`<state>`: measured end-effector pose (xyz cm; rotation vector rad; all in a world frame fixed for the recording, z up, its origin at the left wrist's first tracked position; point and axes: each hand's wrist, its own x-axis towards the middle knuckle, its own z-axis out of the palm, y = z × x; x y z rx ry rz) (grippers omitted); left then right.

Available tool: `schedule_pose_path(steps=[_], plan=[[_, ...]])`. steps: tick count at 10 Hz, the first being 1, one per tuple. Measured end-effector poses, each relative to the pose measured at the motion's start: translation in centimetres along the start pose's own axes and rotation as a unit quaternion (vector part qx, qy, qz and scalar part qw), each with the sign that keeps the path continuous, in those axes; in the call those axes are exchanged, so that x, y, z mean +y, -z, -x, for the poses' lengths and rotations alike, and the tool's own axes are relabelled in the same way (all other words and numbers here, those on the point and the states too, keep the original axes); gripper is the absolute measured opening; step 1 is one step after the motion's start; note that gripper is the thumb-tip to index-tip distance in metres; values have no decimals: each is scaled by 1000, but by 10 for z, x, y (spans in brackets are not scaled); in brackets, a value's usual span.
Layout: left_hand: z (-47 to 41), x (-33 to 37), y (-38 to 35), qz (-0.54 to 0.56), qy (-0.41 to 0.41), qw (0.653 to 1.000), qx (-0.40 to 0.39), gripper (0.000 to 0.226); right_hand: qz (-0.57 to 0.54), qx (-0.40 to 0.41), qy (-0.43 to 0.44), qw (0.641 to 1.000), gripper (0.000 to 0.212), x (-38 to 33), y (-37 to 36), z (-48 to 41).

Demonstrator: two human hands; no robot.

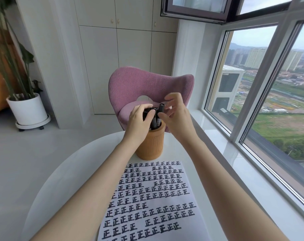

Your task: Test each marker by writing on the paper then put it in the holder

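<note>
Marked paper [147, 197] is lying in front of the holder [150, 146]. The left hand [139, 122] is gripping the black markers [155, 119] standing inside it. The right hand [177, 115] is hovering just beside them, fingers spread. A pink chair [147, 86] is standing behind the holder.

Blk markers [156, 122] in orange holder [150, 145], beyond inked paper [151, 197]
</note>
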<state>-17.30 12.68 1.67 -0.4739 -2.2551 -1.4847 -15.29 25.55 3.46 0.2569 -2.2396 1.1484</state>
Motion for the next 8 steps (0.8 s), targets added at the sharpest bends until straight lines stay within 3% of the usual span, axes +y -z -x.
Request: schedule_pose_path(steps=[2,3,7,8], plan=[[0,-3,1,4,-5,1000,-10,27,-2,41,30,999,18,3,-2,1],[-1,-3,1,-1,-7,1000,-9,27,10,20,32,999,13,7,-3,3],[3,7,13,-3,-7,1000,20,27,-42,26,13,999,41,5,1,28],[10,10,28,21,-22,999,26,23,-86,55,-22,994,28,-7,14,34]])
